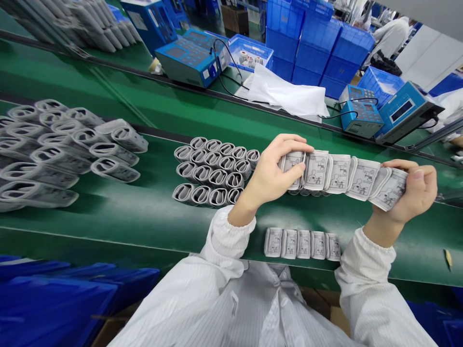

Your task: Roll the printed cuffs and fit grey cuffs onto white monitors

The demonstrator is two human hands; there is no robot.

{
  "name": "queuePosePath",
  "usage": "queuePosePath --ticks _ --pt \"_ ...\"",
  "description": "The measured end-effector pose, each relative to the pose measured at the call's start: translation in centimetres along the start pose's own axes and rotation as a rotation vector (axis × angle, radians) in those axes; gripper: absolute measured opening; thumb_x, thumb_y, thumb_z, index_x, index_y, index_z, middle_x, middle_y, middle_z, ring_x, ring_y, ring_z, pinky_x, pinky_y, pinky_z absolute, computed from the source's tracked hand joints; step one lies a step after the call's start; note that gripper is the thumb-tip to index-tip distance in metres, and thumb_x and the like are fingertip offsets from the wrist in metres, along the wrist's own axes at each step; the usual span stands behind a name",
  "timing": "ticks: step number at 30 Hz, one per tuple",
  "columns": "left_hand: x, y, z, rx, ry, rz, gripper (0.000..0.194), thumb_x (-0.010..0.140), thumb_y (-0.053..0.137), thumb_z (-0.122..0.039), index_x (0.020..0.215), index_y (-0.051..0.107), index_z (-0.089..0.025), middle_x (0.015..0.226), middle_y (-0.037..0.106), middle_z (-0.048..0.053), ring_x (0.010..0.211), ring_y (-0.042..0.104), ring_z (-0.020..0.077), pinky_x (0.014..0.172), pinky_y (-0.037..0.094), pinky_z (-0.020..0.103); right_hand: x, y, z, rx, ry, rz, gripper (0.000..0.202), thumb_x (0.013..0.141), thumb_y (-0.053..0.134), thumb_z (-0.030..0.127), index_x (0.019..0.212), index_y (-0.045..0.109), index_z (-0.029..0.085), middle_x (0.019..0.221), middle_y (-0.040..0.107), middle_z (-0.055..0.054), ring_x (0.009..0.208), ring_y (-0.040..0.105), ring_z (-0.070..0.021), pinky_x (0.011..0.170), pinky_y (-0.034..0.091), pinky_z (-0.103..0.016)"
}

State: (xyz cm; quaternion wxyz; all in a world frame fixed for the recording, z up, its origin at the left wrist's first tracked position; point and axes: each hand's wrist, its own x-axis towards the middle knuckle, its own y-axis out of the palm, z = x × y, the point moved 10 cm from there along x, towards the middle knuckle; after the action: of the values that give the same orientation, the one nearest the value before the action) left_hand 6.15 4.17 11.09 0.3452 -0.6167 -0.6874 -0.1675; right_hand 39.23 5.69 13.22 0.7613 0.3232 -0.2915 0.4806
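A row of five rolled, printed cuffs (339, 174) is gripped at its ends by the left hand (274, 172) and the right hand (415, 190), its long axis roughly parallel to the green worktop (137, 217); a second row (304, 244) is laid on the near side.

Front row of rolls (304, 244) on workbench (144, 217), roll block (217, 176) behind, leftward

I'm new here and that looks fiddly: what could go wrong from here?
The row of grey rolls appears held at its ends by the left hand and right hand, so it might sag or come apart in the middle. The second row lies near the edge of the green table, beside the right sleeve; a nudge could push it off.
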Motion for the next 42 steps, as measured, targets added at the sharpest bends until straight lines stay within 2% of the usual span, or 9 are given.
queuePosePath --ticks 4,8,18,22,28,35,42 --pt "0.1 0.0 0.0 -0.006 0.007 0.003 0.032 0.089 0.069 -0.017 0.118 0.08 -0.026 0.133 0.077 0.008 0.131 0.073 0.0296 0.12 0.059 0.054 -0.1 0.1 0.3 0.011 -0.002 -0.001 0.028 0.102 0.062 0.037 0.075 0.061 0.03 0.079 0.081 -0.006 0.056 0.064 -0.0247 0.052 0.052 -0.044" --pt "0.1 -0.1 0.1 -0.008 0.004 0.002 0.031 0.09 0.068 -0.019 0.118 0.079 -0.026 0.133 0.077 0.008 0.13 0.073 0.0296 0.12 0.059 0.055 -0.1 0.2 0.3 0.017 0.001 0.014 0.029 0.105 0.06 0.035 0.076 0.06 0.03 0.081 0.08 -0.003 0.058 0.065 -0.0233 0.053 0.054 -0.042" --pt "0.1 -0.1 -0.1 -0.024 0.0 -0.016 0.029 0.088 0.069 -0.02 0.115 0.079 -0.026 0.13 0.079 0.008 0.128 0.074 0.029 0.119 0.06 0.053 -0.2 -0.1 0.2 -0.003 0.006 -0.006 0.03 0.102 0.064 0.043 0.077 0.056 0.029 0.08 0.078 -0.004 0.059 0.065 -0.0239 0.056 0.057 -0.045" --pt "0.2 -0.2 0.0 -0.011 -0.003 -0.007 0.03 0.088 0.068 -0.021 0.115 0.078 -0.027 0.131 0.079 0.008 0.129 0.074 0.0298 0.12 0.059 0.054 -0.1 0.0 0.5 -0.021 -0.016 -0.022 0.03 0.1 0.064 0.043 0.075 0.055 0.029 0.078 0.078 -0.006 0.056 0.063 -0.0253 0.054 0.052 -0.047" --pt "0.5 -1.1 0.8 0.001 -0.022 -0.002 0.027 0.088 0.069 -0.027 0.113 0.078 -0.028 0.132 0.08 0.007 0.127 0.074 0.0308 0.12 0.059 0.055 -0.5 0.9 0.5 0.011 -0.01 0.038 0.029 0.104 0.059 0.04 0.078 0.052 0.029 0.082 0.077 -0.004 0.059 0.06 -0.0243 0.055 0.05 -0.043" --pt "0.5 -1.8 0.9 0.002 -0.006 -0.011 0.026 0.088 0.07 -0.028 0.113 0.077 -0.029 0.133 0.08 0.006 0.126 0.075 0.0316 0.119 0.06 0.055 -0.5 0.8 0.1 -0.023 0.018 0.056 0.039 0.099 0.07 0.054 0.079 0.048 0.029 0.081 0.074 -0.003 0.061 0.062 -0.0222 0.058 0.052 -0.041" --pt "0.3 -1.9 1.1 -0.007 -0.009 -0.027 0.025 0.088 0.07 -0.028 0.112 0.076 -0.029 0.133 0.079 0.005 0.125 0.076 0.0317 0.117 0.063 0.056 -0.7 1.5 1.3 0.017 0.012 0.046 0.034 0.099 0.07 0.047 0.077 0.052 0.028 0.08 0.079 -0.005 0.059 0.063 -0.0217 0.057 0.052 -0.041"
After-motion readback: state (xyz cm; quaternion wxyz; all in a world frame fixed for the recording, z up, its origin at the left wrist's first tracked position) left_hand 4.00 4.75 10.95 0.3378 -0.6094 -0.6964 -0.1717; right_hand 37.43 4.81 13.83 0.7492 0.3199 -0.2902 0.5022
